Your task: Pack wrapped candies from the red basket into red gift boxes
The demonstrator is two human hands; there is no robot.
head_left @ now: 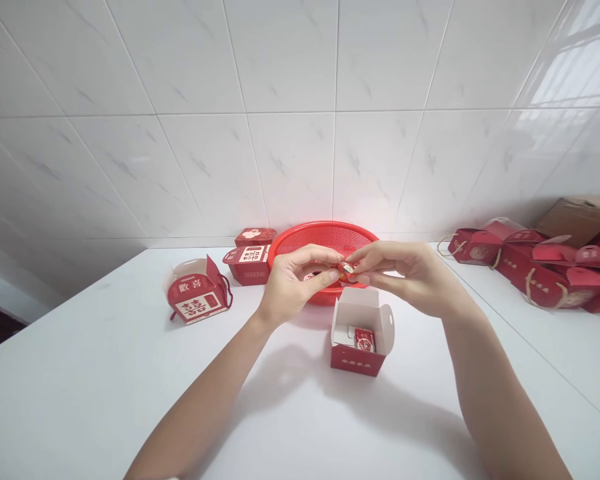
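Both of my hands pinch a small red wrapped piece (347,268) between them, above the front rim of a red plastic basket (325,229). My left hand (300,277) grips its left end, and my right hand (405,270) has its right end between thumb and fingers. Just below and in front of them, an open red box (357,359) with a white inside stands on the table. A red packet with white print (365,339) lies in that box. The basket's contents are mostly hidden behind my hands.
To the left stand a closed red box with a cord (197,293) and another red box (250,267), with a patterned red one (255,236) behind it. Several red boxes with rope handles (535,267) are piled at the right, near brown cardboard (575,220). A tiled wall (290,160) rises behind the white table (105,387).
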